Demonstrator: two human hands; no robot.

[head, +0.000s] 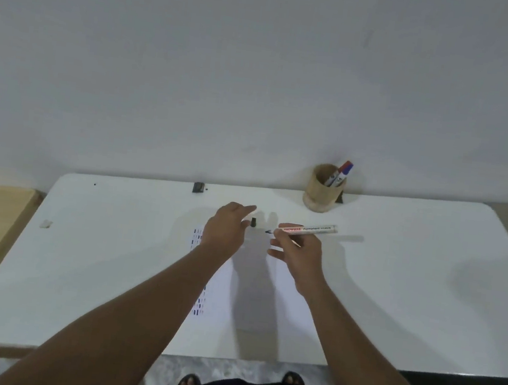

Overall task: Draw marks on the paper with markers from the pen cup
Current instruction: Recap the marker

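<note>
Head view looks down on a white surface (392,303) set against a pale wall. The right hand (298,254) has its grip closed on a white permanent marker (305,229), pinched between thumb and fingertips near the tip end; the marker lies nearly level, its uncapped dark tip pointing left and its tail pointing right. The left hand (226,227) reaches forward with fingers loosely spread, its grip open and holding nothing. Just beside its fingertips, between the two hands, a small black cap (253,222) stands on the surface; whether the fingers touch it cannot be told.

Under both forearms lies a sheet of white paper (219,289), hard to separate from the surface. Short rows of red and blue marks (197,238) show at its far left corner, and more dashes (200,306) show lower down beside the left forearm.

At the far edge of the surface, near the wall and well apart from the hands, stands a wooden pen cup (322,190) holding two markers (340,172), one with a blue cap and one with a red cap, leaning to the right.
</note>
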